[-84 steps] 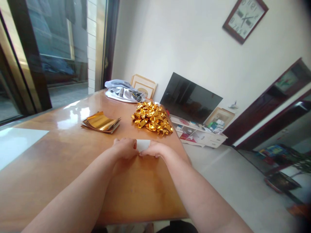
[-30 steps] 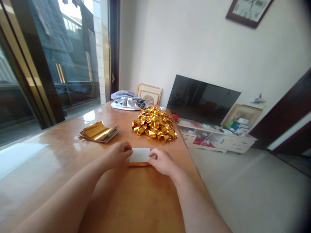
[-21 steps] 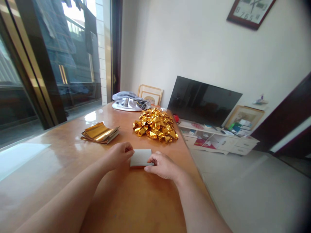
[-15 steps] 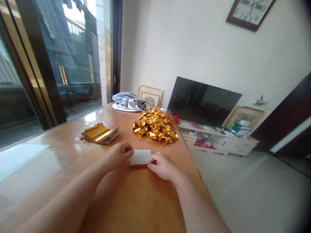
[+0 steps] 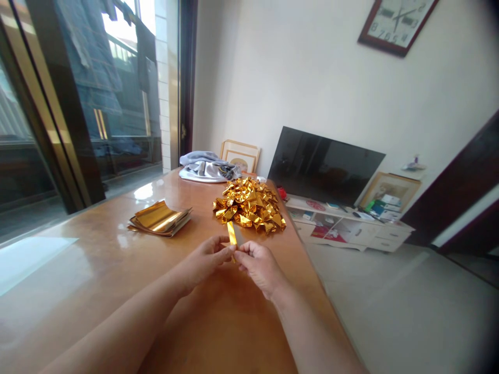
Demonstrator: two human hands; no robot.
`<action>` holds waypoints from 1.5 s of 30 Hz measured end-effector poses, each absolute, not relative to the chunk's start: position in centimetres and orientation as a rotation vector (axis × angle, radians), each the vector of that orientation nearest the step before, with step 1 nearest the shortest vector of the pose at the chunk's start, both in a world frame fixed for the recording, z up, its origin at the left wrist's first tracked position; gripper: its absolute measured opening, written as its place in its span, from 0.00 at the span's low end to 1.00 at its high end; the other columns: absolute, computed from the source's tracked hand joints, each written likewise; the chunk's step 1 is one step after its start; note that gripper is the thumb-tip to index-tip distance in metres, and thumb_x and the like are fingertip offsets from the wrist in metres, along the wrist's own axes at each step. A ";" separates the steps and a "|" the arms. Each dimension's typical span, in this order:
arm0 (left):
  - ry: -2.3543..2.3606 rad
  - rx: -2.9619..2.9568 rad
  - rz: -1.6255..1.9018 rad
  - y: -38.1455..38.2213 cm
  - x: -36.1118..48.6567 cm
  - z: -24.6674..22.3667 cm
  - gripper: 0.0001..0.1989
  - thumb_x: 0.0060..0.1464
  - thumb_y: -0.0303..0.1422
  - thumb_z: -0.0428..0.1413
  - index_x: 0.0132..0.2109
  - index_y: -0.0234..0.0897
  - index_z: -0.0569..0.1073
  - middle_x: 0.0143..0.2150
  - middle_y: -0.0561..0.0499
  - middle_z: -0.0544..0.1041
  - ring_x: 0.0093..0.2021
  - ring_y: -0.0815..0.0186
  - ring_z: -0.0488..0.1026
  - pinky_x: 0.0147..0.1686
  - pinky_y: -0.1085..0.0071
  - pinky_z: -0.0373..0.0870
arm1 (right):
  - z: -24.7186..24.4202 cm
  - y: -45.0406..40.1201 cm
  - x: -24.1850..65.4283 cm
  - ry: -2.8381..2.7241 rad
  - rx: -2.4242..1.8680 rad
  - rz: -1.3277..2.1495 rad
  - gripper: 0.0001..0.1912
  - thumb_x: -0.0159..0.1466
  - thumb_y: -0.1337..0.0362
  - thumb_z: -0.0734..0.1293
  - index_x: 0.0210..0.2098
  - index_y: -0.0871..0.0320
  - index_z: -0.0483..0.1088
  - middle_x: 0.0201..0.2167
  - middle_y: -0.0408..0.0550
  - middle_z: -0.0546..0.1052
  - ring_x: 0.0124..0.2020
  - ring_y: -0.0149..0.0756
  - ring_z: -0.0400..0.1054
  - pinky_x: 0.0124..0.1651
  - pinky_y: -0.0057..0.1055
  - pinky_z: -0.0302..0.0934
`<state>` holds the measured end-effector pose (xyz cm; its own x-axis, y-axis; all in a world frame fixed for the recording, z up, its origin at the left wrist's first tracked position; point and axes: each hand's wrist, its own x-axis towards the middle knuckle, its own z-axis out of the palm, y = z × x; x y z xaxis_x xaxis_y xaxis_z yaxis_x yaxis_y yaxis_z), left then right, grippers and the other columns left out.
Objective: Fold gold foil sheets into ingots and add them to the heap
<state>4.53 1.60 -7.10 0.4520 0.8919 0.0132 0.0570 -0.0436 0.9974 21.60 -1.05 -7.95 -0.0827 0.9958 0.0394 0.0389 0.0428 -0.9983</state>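
Observation:
Between my two hands, a gold foil sheet (image 5: 232,233) stands up from my fingertips, with a narrow gold strip and a greyish part facing me. My left hand (image 5: 214,253) pinches its lower left side. On the right side, my right hand (image 5: 255,261) grips it with thumb and fingers close together. Just beyond the hands lies a heap of folded gold foil pieces (image 5: 253,202). A stack of flat gold sheets (image 5: 158,218), slightly curled, rests to the left on the wooden table (image 5: 218,322).
Folded grey cloth (image 5: 206,167) lies at the table's far end, near leaning picture frames (image 5: 241,151). The table's right edge runs close beside my right arm. Beyond it stand a television (image 5: 325,165) and a low white cabinet (image 5: 358,232).
The sheet lay flat with its pale side up; now it is raised and shows a gold strip. My hands have come closer together around it.

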 end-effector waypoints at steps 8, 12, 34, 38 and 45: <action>0.852 1.304 0.854 2.6 4.0 -7.6 0.12 0.53 0.38 0.59 0.41 0.36 0.71 0.32 0.53 0.72 0.30 0.68 0.69 0.30 0.73 0.65 | -6.8 -1.0 22.9 -1.397 -1.228 0.891 0.14 0.64 0.54 0.66 0.36 0.59 0.73 0.29 0.44 0.75 0.32 0.33 0.68 0.37 0.29 0.62; 0.799 1.140 0.779 2.5 3.6 -7.4 0.15 0.51 0.37 0.60 0.46 0.38 0.73 0.37 0.50 0.74 0.34 0.66 0.72 0.28 0.73 0.65 | -6.8 0.0 24.6 -1.332 -1.265 0.773 0.20 0.62 0.52 0.68 0.48 0.57 0.71 0.45 0.50 0.77 0.46 0.39 0.70 0.49 0.32 0.63; 1.245 2.361 0.871 4.6 2.8 -10.2 0.20 0.46 0.26 0.56 0.49 0.36 0.72 0.46 0.45 0.76 0.47 0.58 0.73 0.46 0.65 0.68 | -9.8 -0.6 23.7 -1.596 -1.708 1.106 0.26 0.53 0.70 0.67 0.50 0.54 0.58 0.23 0.34 0.68 0.17 0.32 0.66 0.18 0.25 0.55; 1.230 2.463 0.823 4.0 2.7 -9.3 0.13 0.49 0.23 0.52 0.42 0.38 0.73 0.37 0.50 0.74 0.37 0.63 0.72 0.37 0.69 0.66 | -10.0 -0.5 23.9 -1.646 -1.720 1.082 0.23 0.55 0.70 0.68 0.48 0.53 0.58 0.22 0.34 0.68 0.17 0.32 0.66 0.19 0.24 0.54; 1.105 2.631 0.545 3.1 2.7 -8.5 0.17 0.51 0.23 0.50 0.41 0.42 0.80 0.38 0.49 0.72 0.38 0.64 0.72 0.39 0.70 0.66 | -9.6 -0.7 23.8 -1.699 -1.763 0.948 0.16 0.54 0.71 0.67 0.40 0.53 0.61 0.20 0.34 0.68 0.19 0.31 0.66 0.20 0.23 0.54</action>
<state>2.74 3.13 -8.47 0.6451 0.7233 0.2464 0.6355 -0.6869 0.3525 23.76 -0.73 -9.58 -0.0265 0.9906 -0.1339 0.6345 -0.0868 -0.7680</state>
